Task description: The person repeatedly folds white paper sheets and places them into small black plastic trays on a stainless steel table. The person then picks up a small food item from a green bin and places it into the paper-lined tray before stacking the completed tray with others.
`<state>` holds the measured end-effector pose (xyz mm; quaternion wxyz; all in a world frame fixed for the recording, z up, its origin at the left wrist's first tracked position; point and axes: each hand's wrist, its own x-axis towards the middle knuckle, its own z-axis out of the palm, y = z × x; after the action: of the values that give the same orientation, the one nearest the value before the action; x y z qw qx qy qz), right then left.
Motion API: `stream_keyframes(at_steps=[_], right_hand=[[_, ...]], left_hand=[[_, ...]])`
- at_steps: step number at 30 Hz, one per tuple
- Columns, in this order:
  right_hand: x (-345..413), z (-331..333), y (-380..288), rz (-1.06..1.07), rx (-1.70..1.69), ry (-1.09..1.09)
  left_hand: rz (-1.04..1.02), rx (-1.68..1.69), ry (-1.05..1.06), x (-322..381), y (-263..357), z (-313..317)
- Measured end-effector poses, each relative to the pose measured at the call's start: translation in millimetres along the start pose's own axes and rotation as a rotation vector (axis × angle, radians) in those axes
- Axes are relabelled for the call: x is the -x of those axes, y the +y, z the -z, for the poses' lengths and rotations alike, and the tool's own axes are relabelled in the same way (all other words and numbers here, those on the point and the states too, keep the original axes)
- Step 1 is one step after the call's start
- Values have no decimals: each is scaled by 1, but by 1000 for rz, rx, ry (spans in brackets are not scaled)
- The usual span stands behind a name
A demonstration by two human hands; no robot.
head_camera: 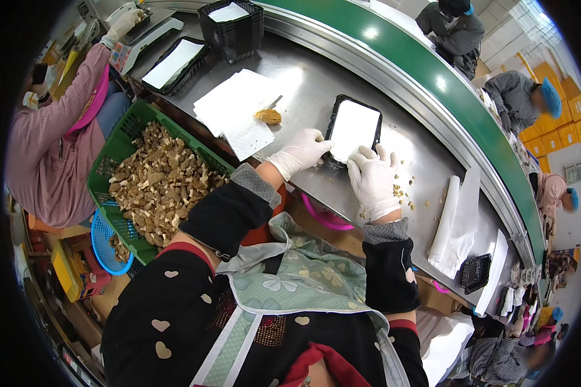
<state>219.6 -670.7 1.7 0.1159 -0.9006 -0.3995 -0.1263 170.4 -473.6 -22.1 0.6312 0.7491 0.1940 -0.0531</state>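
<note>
A black plastic tray (378, 126) lies on the steel table with a white paper sheet (353, 128) inside it. My left hand (300, 154), in a white glove, has its thumb and fingers at the tray's near left corner, by the paper's edge. At the near right corner, the spread fingers of my gloved right hand (374, 184) touch the paper and tray rim. Left of the tray is a pile of white paper sheets (237, 104). A single morel mushroom (268, 116) rests at that pile's right edge.
A green plastic crate (150, 113) full of morels (167, 181) stands at left. Stacked black trays (230, 36), a lined tray (174, 65) and a scale (150, 38) line the far left. Crumbs (404, 193) and a plastic-film roll (448, 220) lie right. A co-worker's gloved hand (123, 26) reaches the scale.
</note>
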Motion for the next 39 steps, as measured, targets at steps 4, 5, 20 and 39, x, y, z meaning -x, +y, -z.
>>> stream_keyframes(at_steps=[4,5,20,39], right_hand=[[-18,7,3,-42,16,-137],[-22,10,3,-48,27,-178],[-35,26,7,20,92,134],[-23,67,-26,92,-213,439]], left_hand=[[10,7,-22,-2,1,0],[11,-8,-21,-1,1,1],[-148,123,0,16,-9,6],[-140,316,4,87,13,123]])
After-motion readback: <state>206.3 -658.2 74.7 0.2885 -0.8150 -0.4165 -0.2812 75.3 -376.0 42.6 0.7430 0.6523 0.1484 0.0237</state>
